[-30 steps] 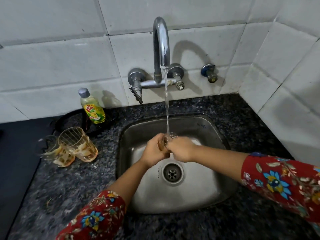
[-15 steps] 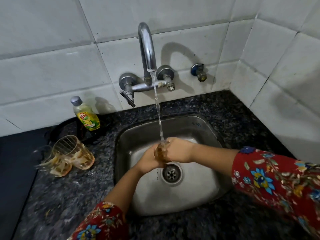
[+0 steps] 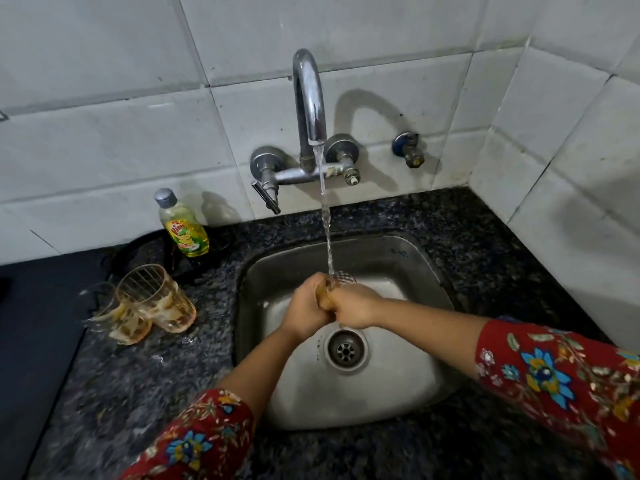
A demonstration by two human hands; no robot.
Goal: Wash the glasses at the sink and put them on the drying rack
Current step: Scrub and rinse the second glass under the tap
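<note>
a person's left hand (image 3: 306,308) and right hand (image 3: 353,306) clasp a ribbed glass (image 3: 341,280) between them over the steel sink (image 3: 433,292), fingers of both clenched around it, as water (image 3: 325,216) from the wall tap (image 3: 310,95) runs onto its rim. two soiled glasses (image 3: 152,303) stand on the dark bench (image 3: 121,386) near the sink's left edge, a dish-soap bottle (image 3: 183,226) behind them at the wall.
</note>
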